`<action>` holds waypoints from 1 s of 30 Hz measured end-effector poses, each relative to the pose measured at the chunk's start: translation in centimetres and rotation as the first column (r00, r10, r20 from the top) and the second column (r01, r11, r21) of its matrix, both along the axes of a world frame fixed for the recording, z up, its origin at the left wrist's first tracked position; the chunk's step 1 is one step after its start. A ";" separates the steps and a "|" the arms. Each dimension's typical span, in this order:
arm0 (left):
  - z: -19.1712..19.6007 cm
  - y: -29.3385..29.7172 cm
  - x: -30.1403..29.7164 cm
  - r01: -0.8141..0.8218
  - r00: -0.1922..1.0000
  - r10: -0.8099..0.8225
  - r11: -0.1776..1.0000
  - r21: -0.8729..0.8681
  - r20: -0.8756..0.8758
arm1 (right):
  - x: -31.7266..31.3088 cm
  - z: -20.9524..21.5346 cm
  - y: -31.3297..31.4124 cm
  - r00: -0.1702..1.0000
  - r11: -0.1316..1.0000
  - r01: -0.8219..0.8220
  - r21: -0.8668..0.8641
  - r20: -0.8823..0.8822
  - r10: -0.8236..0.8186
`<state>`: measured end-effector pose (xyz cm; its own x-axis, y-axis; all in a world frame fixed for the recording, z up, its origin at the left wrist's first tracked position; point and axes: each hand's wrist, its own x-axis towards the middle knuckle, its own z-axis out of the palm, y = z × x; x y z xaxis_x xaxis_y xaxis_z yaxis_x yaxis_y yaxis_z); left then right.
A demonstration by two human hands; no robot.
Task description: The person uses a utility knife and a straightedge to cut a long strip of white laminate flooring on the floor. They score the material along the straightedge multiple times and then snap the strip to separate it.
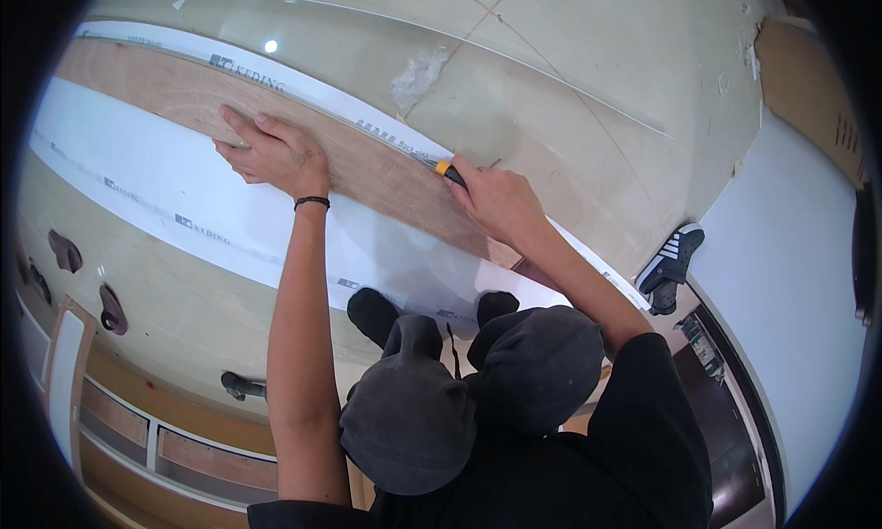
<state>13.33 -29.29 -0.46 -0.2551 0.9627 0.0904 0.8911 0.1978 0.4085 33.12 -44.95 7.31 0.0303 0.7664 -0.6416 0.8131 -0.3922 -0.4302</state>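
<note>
A long brown wooden board [377,166] lies on a white film-covered panel [156,152], running from the upper left toward the lower right. My left hand [276,152] rests on the board with its fingers stretched out and holds no tool. Near the board's far edge, my right hand [496,198] is closed around a utility knife [445,169] with a yellow and black handle. Its thin tip points left, at the seam between the board and the white printed strip [303,92] beyond it. My fingers partly hide the handle.
Beyond the strip, crumpled clear plastic [419,77] and a long thin strip [570,90] lie on the floor. Black sandals [671,262] and a large white panel [790,226] are at right, below cardboard [808,97]. Brown slippers [112,308] and a cabinet frame [152,446] are at left.
</note>
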 end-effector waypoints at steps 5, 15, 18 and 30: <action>0.1 -0.1 0.1 -0.005 1.000 0.005 1.000 0.006 0.018 | -0.6 1.0 0.5 0.998 0.997 -0.048 -0.064 0.047 0.051; 0.3 0.0 0.2 0.000 1.000 0.000 1.000 0.017 -0.002 | -0.6 1.8 0.3 0.997 0.991 -0.020 -0.129 0.074 0.030; 0.3 0.0 0.2 -0.005 1.000 0.005 1.000 0.011 0.002 | -0.5 1.8 0.1 0.998 0.984 0.008 -0.180 0.057 0.002; 0.0 0.0 0.2 -0.012 1.000 0.012 0.999 0.037 0.006 | 0.5 1.5 -2.3 0.999 0.980 -0.001 -0.198 0.043 0.009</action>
<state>13.49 -29.33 -0.46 -0.2669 0.9556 0.1246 0.8865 0.1928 0.4207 33.58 -47.28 8.82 0.0582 0.6247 -0.7787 0.8316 -0.4618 -0.3084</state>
